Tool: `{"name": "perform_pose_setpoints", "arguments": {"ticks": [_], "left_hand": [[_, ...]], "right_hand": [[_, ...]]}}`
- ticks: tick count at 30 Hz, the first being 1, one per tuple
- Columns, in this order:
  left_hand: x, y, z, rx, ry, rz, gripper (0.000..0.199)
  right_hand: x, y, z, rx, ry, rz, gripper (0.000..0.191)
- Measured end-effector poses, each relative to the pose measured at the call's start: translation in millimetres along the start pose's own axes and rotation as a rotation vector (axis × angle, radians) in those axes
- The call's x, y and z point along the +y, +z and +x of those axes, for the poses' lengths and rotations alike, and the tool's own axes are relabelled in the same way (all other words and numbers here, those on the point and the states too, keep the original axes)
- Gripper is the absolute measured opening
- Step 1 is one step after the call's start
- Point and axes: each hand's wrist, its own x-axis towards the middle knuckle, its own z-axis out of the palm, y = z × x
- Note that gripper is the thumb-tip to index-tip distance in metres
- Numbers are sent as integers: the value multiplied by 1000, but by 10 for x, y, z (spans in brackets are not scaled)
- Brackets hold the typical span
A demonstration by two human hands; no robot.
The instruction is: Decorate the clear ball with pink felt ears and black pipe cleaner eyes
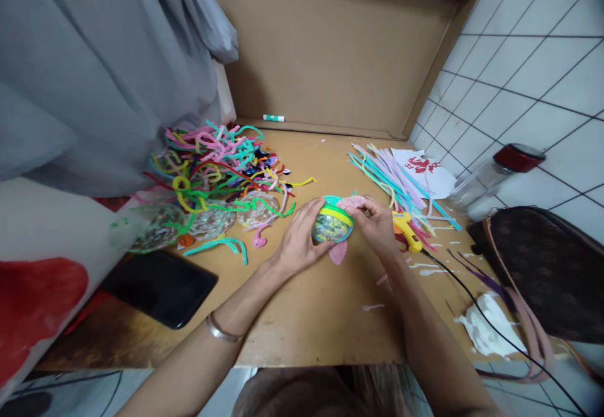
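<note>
Near the middle of the wooden table (321, 316), my left hand (302, 234) wraps round the left side of a round ornament (333, 225) with a speckled clear body and green and yellow bands. My right hand (375, 219) pinches a pink ribbed piece (352, 203) against the ornament's upper right edge. Below the ornament, a second pink ribbed piece (338, 252) sticks out. Right beside my right hand lies a yellow glue gun (408, 231) with a black cord.
Tangled pipe cleaners (226, 153) and clear round pieces (207, 219) lie left, above a black tablet (163, 286). To the right are straight pipe cleaners (391, 175), a glass bottle (491, 175), a brown bag (542, 272) and crumpled tissue (491, 326). Cardboard (340, 52) stands behind.
</note>
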Motion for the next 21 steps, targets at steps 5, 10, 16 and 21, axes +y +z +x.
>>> {"name": "perform_pose_setpoints", "arguments": {"ticks": [5,10,16,21], "left_hand": [[-2,10,-1,-2,-5,-12,79],[8,3,4,-6,-18,-22,78],[24,-25,9,-17,-32,-30,77],[18,-26,6,-23,-36,-46,77]], "right_hand": [[7,-1,7,10,2,-17,12],[-11,6,1,24,15,5,10],[-19,5,-5,32,25,0,11],[-56,-4,-6,14,47,-12,13]]}}
